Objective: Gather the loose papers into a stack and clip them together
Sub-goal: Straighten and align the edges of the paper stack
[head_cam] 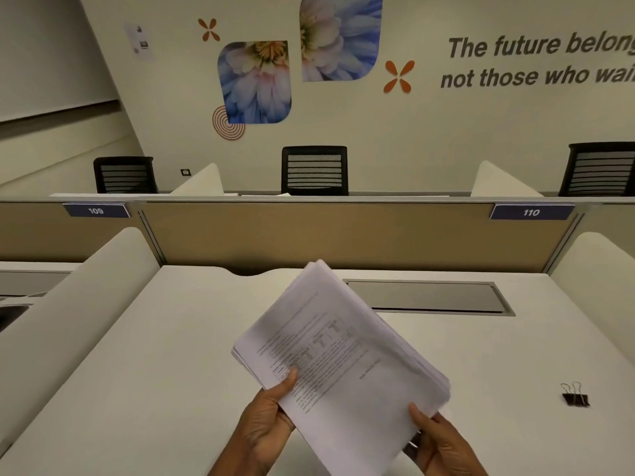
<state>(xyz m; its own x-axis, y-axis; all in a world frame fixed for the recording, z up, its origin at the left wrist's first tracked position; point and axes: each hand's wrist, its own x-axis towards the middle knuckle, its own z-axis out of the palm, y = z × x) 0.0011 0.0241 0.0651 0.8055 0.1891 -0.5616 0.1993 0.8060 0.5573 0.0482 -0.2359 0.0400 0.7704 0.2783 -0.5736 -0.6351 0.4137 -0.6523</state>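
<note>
A stack of white printed papers [338, 352] is held tilted above the white desk [154, 355], its long side running from far left to near right. My left hand [266, 420] grips the stack's near left edge with the thumb on top. My right hand [443, 441] grips the near right corner, thumb on top as well. The sheet edges look slightly uneven and blurred. A black binder clip [575, 395] lies on the desk to the right, apart from both hands.
A grey cable hatch [429, 297] is set into the desk behind the papers. A tan partition [343, 231] closes the back, with curved white dividers [86, 290] at both sides. Black chairs [314, 170] stand beyond it.
</note>
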